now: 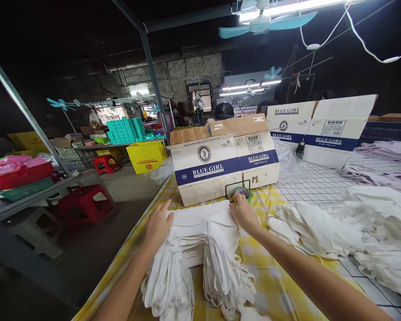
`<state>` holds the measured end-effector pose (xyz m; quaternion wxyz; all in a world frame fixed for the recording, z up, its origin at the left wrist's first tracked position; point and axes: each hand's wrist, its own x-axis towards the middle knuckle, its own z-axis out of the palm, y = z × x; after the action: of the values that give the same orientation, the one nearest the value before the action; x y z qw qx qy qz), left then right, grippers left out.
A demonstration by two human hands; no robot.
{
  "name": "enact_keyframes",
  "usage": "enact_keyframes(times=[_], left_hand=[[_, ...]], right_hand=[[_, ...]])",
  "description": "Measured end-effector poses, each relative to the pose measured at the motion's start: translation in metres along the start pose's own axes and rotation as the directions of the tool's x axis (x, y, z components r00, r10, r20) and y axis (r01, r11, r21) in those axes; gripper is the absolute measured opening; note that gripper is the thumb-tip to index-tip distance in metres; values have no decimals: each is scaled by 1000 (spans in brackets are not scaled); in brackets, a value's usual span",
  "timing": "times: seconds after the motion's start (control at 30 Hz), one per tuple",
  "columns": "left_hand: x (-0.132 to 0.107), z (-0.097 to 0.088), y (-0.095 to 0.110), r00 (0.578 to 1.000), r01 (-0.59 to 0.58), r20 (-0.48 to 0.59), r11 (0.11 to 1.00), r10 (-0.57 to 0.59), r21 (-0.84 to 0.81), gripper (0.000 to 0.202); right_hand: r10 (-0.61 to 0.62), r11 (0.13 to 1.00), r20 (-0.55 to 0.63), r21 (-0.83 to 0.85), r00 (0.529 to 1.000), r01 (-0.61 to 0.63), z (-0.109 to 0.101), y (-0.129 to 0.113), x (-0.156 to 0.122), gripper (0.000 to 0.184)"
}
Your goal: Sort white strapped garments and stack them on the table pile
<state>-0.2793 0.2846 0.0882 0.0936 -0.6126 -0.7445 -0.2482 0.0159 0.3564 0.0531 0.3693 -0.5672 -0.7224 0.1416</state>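
Note:
A stack of white cloth garments (203,229) with long looped strips hanging toward me lies on the table in front of me. My left hand (157,225) rests at the stack's far left corner, thumb apart from the fingers. At the far right corner is my right hand (243,213), its thumb by the cloth edge and its fingers stretched forward. Just beyond those fingers sits a roll of green tape (243,192) by a black wire frame (228,190). Whether the right fingers touch the roll I cannot tell.
A yellow checked cloth (270,285) covers my table. Behind the stack stands a Blue Girl carton (209,171), with another carton (330,129) farther right. Loose white fabric (321,227) is piled at right. Red stools (85,205) and a yellow box (147,157) stand at left.

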Motion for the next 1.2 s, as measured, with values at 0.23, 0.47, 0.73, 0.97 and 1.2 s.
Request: enact_keyframes(times=[0.23,0.47,0.73,0.97,1.2], left_hand=[[-135,-17,44,964,-264,-31,941,264,-211,35],[-283,-8,91,951,-249,59,866,303,-433,22],[-357,-5,164,916,-109,306,893,261,-438,18],[-351,-19,179,825,3,521,921,218,-389,23],[-350,-26,177,753,110,628,903,197,-415,26]], right_hand=[[-196,979,190,89,962,182,-97,24,-97,19],[-33,999,340,-23,940,43,-199,58,-223,23],[37,991,378,-130,925,14,-235,72,-326,22],[-228,916,448,-201,864,346,-218,69,-362,42],[-295,881,474,-200,829,428,-207,67,-390,41]])
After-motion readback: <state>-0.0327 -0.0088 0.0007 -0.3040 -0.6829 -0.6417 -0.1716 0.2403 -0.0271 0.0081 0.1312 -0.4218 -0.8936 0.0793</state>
